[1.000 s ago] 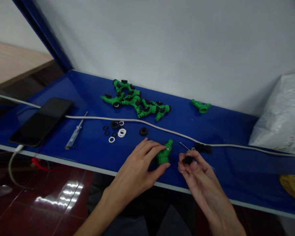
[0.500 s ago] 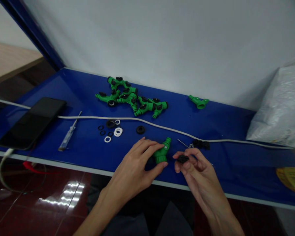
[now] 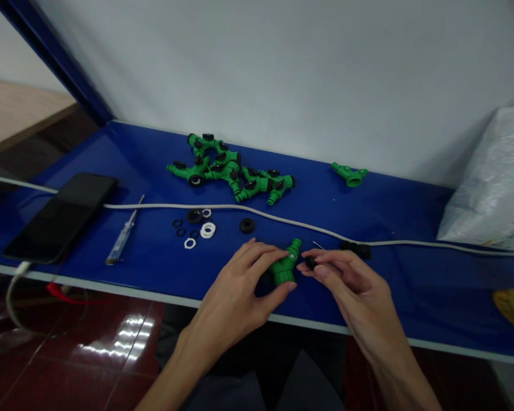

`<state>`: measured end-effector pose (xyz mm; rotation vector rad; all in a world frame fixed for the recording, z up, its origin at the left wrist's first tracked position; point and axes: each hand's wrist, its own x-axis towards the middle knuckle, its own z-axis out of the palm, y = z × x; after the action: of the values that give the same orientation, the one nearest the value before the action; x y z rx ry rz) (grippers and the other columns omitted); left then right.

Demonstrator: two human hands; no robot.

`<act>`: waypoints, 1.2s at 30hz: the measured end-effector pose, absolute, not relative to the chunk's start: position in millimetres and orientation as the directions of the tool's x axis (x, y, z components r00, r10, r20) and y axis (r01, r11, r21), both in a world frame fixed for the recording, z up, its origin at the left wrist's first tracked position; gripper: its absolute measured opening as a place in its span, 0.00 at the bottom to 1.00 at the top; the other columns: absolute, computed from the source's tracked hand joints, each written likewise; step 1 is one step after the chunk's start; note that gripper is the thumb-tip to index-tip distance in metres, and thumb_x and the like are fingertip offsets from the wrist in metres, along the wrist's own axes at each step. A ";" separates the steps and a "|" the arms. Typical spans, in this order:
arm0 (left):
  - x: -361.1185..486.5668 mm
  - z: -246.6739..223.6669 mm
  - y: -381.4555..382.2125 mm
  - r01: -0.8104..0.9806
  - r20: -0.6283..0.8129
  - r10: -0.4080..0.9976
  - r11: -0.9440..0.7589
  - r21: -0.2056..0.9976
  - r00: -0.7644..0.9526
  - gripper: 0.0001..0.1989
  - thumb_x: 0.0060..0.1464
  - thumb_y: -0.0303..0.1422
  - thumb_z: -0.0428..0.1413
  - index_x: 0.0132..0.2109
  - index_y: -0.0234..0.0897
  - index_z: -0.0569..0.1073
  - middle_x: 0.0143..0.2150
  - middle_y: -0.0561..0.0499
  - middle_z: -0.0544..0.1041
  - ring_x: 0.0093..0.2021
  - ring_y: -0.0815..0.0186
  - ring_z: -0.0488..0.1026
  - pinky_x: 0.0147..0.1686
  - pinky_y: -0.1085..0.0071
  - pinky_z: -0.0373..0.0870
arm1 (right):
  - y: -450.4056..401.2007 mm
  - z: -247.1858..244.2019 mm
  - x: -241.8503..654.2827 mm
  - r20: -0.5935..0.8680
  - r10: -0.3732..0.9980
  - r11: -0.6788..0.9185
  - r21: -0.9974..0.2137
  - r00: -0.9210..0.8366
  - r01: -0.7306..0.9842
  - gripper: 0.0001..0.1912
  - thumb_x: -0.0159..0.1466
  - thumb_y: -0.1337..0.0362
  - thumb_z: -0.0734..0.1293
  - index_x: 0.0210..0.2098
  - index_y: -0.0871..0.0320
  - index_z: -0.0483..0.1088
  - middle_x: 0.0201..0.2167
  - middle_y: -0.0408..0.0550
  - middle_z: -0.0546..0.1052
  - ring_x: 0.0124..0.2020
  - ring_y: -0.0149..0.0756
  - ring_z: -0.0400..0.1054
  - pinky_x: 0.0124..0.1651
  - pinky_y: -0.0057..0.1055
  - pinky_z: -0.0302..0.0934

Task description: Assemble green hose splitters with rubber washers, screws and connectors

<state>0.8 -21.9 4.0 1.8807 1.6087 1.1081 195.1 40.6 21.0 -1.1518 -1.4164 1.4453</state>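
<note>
Near the front edge of the blue table, my left hand [image 3: 244,285] grips a green hose fitting [image 3: 286,265] between thumb and fingers; its narrow ribbed end points away from me. Just right of it, my right hand [image 3: 353,285] pinches a small black part [image 3: 311,262] in its fingertips. A small gap separates that part from the fitting. Black pieces [image 3: 355,249] and a thin metal pin [image 3: 318,245] lie behind my right hand, partly hidden. A black ring [image 3: 247,226] rests beyond my left hand.
Several green fittings with black levers [image 3: 225,171] lie at the back, another green fitting [image 3: 353,176] to their right. Black and white rings [image 3: 208,230], a screwdriver [image 3: 122,240] and a phone [image 3: 62,217] are on the left. A white cable [image 3: 282,219] crosses the table; a wrapped package [image 3: 488,188] stands right.
My right hand has brought the black part leftward and slightly up, closer to the green fitting, and turned it. My left hand keeps its hold. The view has shifted slightly.
</note>
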 end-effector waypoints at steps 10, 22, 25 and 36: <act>-0.6 3.8 -21.9 0.602 0.292 0.956 -0.227 0.766 -0.011 0.25 0.59 0.35 0.65 0.61 0.43 0.68 0.56 0.49 0.79 0.58 0.58 0.73 0.64 0.55 0.67 | 60.3 29.2 187.9 0.244 0.840 0.468 -0.778 -0.485 0.419 0.06 0.64 0.63 0.73 0.42 0.51 0.79 0.44 0.43 0.84 0.41 0.38 0.79 0.52 0.36 0.74; -1.3 3.0 -21.8 0.601 0.304 0.953 -0.244 0.761 0.002 0.26 0.60 0.36 0.65 0.61 0.43 0.66 0.57 0.49 0.78 0.58 0.59 0.72 0.64 0.57 0.66 | 71.5 39.7 184.4 0.342 0.657 0.714 -0.568 -0.672 0.409 0.07 0.68 0.67 0.69 0.42 0.51 0.80 0.43 0.43 0.84 0.43 0.38 0.80 0.53 0.33 0.74; -0.4 2.8 -21.7 0.611 0.304 0.953 -0.239 0.755 -0.003 0.26 0.59 0.36 0.65 0.61 0.43 0.67 0.57 0.49 0.78 0.58 0.59 0.72 0.64 0.57 0.66 | 68.6 38.6 181.4 0.411 0.625 0.765 -0.488 -0.664 0.419 0.05 0.70 0.65 0.68 0.40 0.54 0.78 0.40 0.45 0.83 0.41 0.37 0.80 0.50 0.33 0.75; -1.1 4.1 -22.6 0.608 0.309 0.951 -0.248 0.754 0.005 0.25 0.59 0.34 0.66 0.60 0.41 0.68 0.55 0.49 0.78 0.57 0.60 0.73 0.64 0.58 0.67 | 56.0 28.7 173.4 0.478 0.630 0.773 -0.464 -0.611 0.434 0.05 0.66 0.73 0.71 0.41 0.61 0.75 0.40 0.49 0.81 0.41 0.34 0.78 0.49 0.28 0.72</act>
<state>-1.1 -22.6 4.1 1.8820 1.6007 1.1314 173.4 56.0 28.7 -0.7896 -2.3223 0.4005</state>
